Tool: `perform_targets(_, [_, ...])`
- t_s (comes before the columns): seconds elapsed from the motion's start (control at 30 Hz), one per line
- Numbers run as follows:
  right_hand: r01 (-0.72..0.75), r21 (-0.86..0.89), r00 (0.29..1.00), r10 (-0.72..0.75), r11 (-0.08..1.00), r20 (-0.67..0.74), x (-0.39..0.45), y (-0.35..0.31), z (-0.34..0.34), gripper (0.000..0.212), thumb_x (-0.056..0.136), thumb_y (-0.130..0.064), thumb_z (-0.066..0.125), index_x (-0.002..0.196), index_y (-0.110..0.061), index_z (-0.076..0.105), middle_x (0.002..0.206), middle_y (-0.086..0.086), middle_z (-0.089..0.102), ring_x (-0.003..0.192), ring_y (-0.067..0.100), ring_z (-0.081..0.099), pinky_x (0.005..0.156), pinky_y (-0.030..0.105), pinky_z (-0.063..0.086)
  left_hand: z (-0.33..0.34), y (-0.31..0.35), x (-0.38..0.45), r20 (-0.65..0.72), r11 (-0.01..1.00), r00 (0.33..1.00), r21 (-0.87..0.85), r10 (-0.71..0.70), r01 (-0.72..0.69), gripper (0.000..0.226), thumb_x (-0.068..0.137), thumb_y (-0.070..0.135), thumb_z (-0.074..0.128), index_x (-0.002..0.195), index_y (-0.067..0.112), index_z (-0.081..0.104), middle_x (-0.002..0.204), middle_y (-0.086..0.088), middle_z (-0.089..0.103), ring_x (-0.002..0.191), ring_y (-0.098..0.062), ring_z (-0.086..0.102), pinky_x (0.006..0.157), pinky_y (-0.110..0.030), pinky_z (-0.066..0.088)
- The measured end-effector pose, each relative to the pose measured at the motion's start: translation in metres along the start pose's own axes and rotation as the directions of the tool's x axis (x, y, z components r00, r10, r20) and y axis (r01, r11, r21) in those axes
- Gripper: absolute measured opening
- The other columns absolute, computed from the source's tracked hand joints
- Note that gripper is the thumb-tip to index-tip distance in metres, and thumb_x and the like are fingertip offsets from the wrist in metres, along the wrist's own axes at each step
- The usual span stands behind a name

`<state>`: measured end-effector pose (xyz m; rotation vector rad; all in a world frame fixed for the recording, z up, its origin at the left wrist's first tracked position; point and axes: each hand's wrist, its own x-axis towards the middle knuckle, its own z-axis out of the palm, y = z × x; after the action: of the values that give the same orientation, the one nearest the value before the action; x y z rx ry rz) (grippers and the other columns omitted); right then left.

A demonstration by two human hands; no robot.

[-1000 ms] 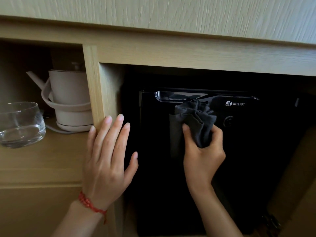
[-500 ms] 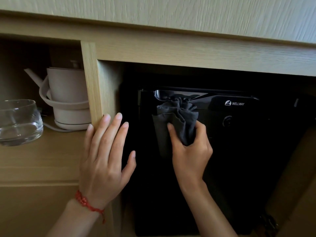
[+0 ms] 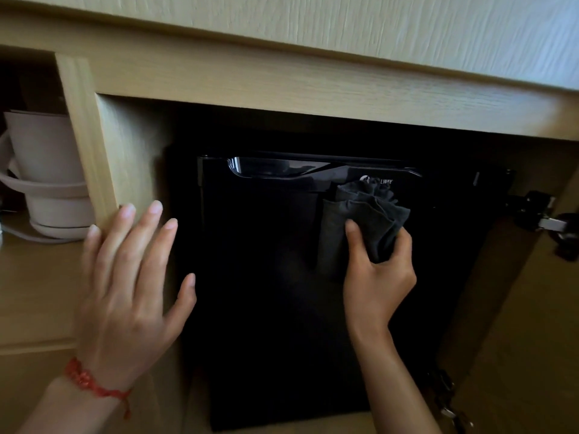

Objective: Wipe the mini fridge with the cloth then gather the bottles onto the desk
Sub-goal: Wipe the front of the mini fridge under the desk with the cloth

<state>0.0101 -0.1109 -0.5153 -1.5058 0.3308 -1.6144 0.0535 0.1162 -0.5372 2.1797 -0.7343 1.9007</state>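
A black mini fridge [image 3: 266, 277] stands inside a wooden cabinet recess, its door closed. My right hand [image 3: 377, 277] grips a bunched dark grey cloth [image 3: 372, 214] and presses it against the upper right of the fridge door, just under the logo. My left hand [image 3: 125, 286] lies flat with fingers spread on the wooden divider [image 3: 91, 145] left of the fridge; a red bracelet is on its wrist. No bottles are in view.
A white kettle [image 3: 47, 170] on its base sits on the shelf to the left. The desk top edge [image 3: 313, 83] overhangs the recess. A metal door hinge [image 3: 545, 223] sticks out at the right, beside the open cabinet door.
My right hand has swept the cloth from the upper left of the fridge door to its upper right. The view has shifted, so the glass on the left shelf is out of frame.
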Motion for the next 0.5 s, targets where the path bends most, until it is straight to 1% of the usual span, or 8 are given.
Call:
perform_targets(0.03, [-0.007, 0.006, 1.000, 0.007, 1.000, -0.011, 0.000, 0.001, -0.001, 0.046, 0.074, -0.029, 0.074, 0.112, -0.009, 0.059, 0.098, -0.004, 0.061, 0.090, 0.001, 0.058, 0.081, 0.009, 0.045, 0.001, 0.000, -0.001, 0.014, 1.000, 1.000, 0.002, 0.002, -0.002, 0.050, 0.089, 0.025, 0.045, 0.130, -0.005, 0.044, 0.135, -0.025, 0.044, 0.132, -0.038, 0.031, 0.104, -0.060, 0.030])
perform_targets(0.07, [-0.018, 0.018, 1.000, 0.018, 1.000, -0.022, 0.000, 0.001, -0.001, 0.049, 0.072, -0.030, 0.074, 0.114, -0.010, 0.057, 0.101, -0.004, 0.060, 0.093, 0.001, 0.057, 0.083, 0.009, 0.044, 0.001, 0.000, -0.002, 0.029, 1.000, 1.000, 0.000, 0.003, -0.003, 0.051, 0.090, 0.025, 0.045, 0.131, -0.005, 0.042, 0.137, -0.026, 0.042, 0.133, -0.039, 0.030, 0.099, -0.064, 0.034])
perform_targets(0.13, [-0.048, 0.061, 0.998, 0.050, 0.997, -0.033, 0.000, 0.002, -0.003, 0.057, 0.069, -0.035, 0.073, 0.118, -0.012, 0.056, 0.107, -0.002, 0.062, 0.100, 0.005, 0.059, 0.088, 0.014, 0.045, 0.000, 0.005, -0.002, 0.044, 1.000, 0.999, -0.007, 0.012, -0.012, 0.053, 0.090, 0.026, 0.046, 0.134, -0.003, 0.040, 0.139, -0.026, 0.040, 0.135, -0.038, 0.029, 0.094, -0.066, 0.037])
perform_targets(0.2, [-0.057, 0.098, 0.997, 0.061, 0.994, -0.037, 0.001, 0.003, -0.005, 0.060, 0.067, -0.040, 0.071, 0.118, -0.012, 0.056, 0.107, -0.004, 0.063, 0.100, 0.004, 0.059, 0.086, 0.012, 0.045, 0.000, 0.018, -0.001, 0.028, 0.999, 0.999, -0.030, 0.038, -0.037, 0.053, 0.088, 0.024, 0.047, 0.133, -0.002, 0.041, 0.139, -0.024, 0.040, 0.135, -0.037, 0.029, 0.101, -0.063, 0.032])
perform_targets(0.27, [-0.059, 0.102, 0.997, 0.063, 0.993, -0.037, 0.003, 0.008, -0.008, 0.058, 0.068, -0.036, 0.072, 0.118, -0.011, 0.056, 0.105, -0.005, 0.062, 0.099, 0.001, 0.058, 0.085, 0.009, 0.044, 0.001, 0.035, 0.000, 0.011, 0.994, 0.997, -0.079, 0.073, -0.072, 0.052, 0.087, 0.023, 0.048, 0.132, -0.001, 0.042, 0.139, -0.020, 0.040, 0.134, -0.035, 0.031, 0.111, -0.052, 0.023])
perform_targets(0.33, [-0.065, 0.082, 0.996, 0.070, 0.994, -0.051, 0.007, 0.014, -0.014, 0.056, 0.069, -0.029, 0.075, 0.118, -0.009, 0.056, 0.107, -0.002, 0.063, 0.101, 0.002, 0.058, 0.086, 0.011, 0.045, 0.003, 0.049, 0.001, 0.029, 0.988, 0.995, -0.123, 0.097, -0.093, 0.051, 0.087, 0.022, 0.048, 0.131, -0.001, 0.042, 0.139, -0.019, 0.040, 0.133, -0.035, 0.033, 0.112, -0.047, 0.022])
perform_targets(0.4, [-0.092, 0.070, 0.992, 0.098, 0.993, -0.076, 0.014, 0.023, -0.022, 0.055, 0.070, -0.025, 0.075, 0.119, -0.008, 0.055, 0.110, -0.001, 0.063, 0.103, 0.005, 0.058, 0.089, 0.015, 0.046, 0.009, 0.057, 0.001, 0.067, 0.985, 0.993, -0.154, 0.095, -0.084, 0.050, 0.088, 0.022, 0.047, 0.132, -0.001, 0.041, 0.139, -0.019, 0.040, 0.134, -0.034, 0.032, 0.112, -0.047, 0.025])
perform_targets(0.5, [-0.152, 0.072, 0.982, 0.159, 0.986, -0.105, 0.025, 0.035, -0.035, 0.056, 0.073, -0.023, 0.074, 0.123, -0.009, 0.053, 0.114, -0.002, 0.060, 0.106, 0.004, 0.056, 0.090, 0.012, 0.045, 0.020, 0.066, 0.002, 0.147, 0.982, 0.987, -0.184, 0.064, -0.036, 0.051, 0.089, 0.024, 0.045, 0.134, 0.000, 0.039, 0.142, -0.018, 0.037, 0.135, -0.032, 0.029, 0.112, -0.046, 0.024])
